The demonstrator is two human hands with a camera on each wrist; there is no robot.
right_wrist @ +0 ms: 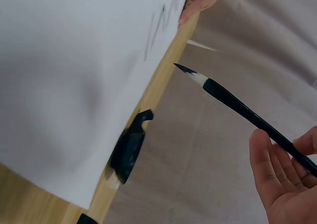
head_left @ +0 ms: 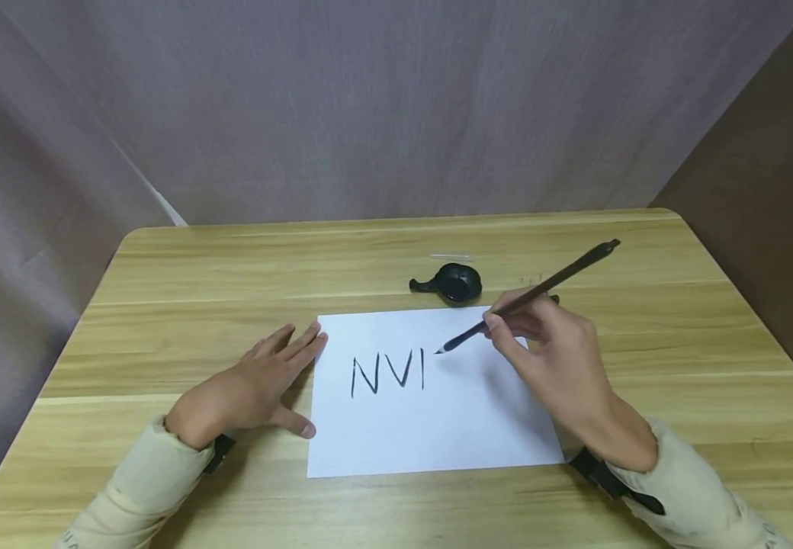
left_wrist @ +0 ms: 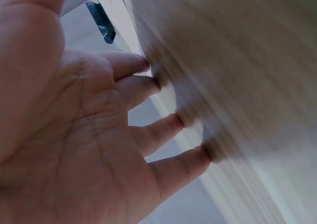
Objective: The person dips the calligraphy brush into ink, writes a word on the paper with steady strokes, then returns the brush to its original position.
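Observation:
A white sheet of paper [head_left: 383,442] lies on the wooden table, bearing the black brushed strokes "NVI" [head_left: 396,372]. My right hand [head_left: 564,362] pinches a dark writing brush [head_left: 568,271] between thumb and fingers, its handle slanting up to the right. The brush's bristles [right_wrist: 197,78] are pale at the base and black at the point; in the right wrist view the point stands off the paper. My left hand [head_left: 245,393] is spread at the sheet's left edge, with fingertips and thumb tip right at it. In the left wrist view its fingers [left_wrist: 163,130] touch the tabletop.
A black ink dish [head_left: 457,284] with a curved handle stands just behind the sheet's far edge. Behind it lies a thin clear strip [head_left: 451,257]. A small dark object [head_left: 555,299] is partly hidden behind my right hand. Grey curtain [head_left: 369,114] hangs beyond the wooden table [head_left: 197,274].

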